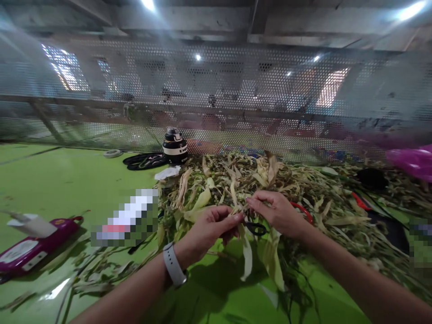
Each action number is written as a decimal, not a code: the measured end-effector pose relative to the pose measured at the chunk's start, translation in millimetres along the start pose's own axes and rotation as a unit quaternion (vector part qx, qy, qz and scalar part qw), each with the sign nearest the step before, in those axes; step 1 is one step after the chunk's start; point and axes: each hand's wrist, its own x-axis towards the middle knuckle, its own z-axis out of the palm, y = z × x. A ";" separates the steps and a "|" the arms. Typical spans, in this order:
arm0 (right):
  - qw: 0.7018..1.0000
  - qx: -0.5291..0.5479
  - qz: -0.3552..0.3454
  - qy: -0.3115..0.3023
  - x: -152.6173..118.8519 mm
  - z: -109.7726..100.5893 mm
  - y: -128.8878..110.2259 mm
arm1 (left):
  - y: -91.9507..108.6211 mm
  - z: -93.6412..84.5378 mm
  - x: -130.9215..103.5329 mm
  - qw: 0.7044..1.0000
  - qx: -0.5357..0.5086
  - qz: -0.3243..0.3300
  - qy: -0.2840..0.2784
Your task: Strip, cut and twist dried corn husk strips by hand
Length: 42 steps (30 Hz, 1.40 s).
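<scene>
Near the middle of the view my left hand [216, 226], with a pale watch strap at the wrist, pinches a strip of plant husk [247, 256] that hangs down below the fingers. My right hand [275, 211] is just to its right, its thumb and index finger closed on the upper part of the same husk. A black loop [257, 228], like a scissor handle, shows beneath my right hand. Behind both hands spreads a heap of dry and green husks [232, 173]. A broad green leaf [272, 261] hangs below my right hand.
A purple power strip [37, 247] with a white plug lies on the green table [87, 180] at left. At the back stand a black jar [175, 147] and a perforated metal screen [219, 99]. A magenta bag [411, 162] and a black-and-red item [388, 225] are at right.
</scene>
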 end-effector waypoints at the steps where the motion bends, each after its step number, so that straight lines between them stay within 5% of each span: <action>1: 1.000 -0.006 0.001 -0.004 0.1 -0.8 0.7 | -0.4 0.1 0.1 1.000 -0.004 0.003 -0.001; 3: 0.999 -0.040 -0.015 0.003 -0.6 -2.2 1.6 | -1.7 0.3 0.5 1.000 -0.022 0.005 0.011; 8: 0.943 -0.234 -0.134 0.196 -7.0 0.8 -1.7 | -4.6 -0.6 3.2 0.990 -0.123 -0.004 0.074; 13: 0.976 -0.189 -0.110 -0.002 -9.5 15.2 -5.0 | -1.8 1.0 4.3 0.983 -0.155 0.010 0.100; 17: 0.991 -0.102 -0.065 -0.060 -6.0 18.5 -4.4 | -0.5 -0.7 4.5 0.986 -0.135 0.016 0.101; 28: 0.980 -0.162 -0.085 -0.081 2.9 -4.5 8.6 | 1.9 -8.2 8.1 0.981 -0.158 0.025 0.111; 35: 0.912 -0.342 -0.174 0.142 -9.9 13.9 -0.5 | -6.9 -5.0 9.2 0.976 -0.187 0.066 0.092; 42: 0.995 -0.088 -0.040 0.004 -16.7 48.3 0.6 | -8.2 5.3 5.4 0.969 -0.214 0.068 0.104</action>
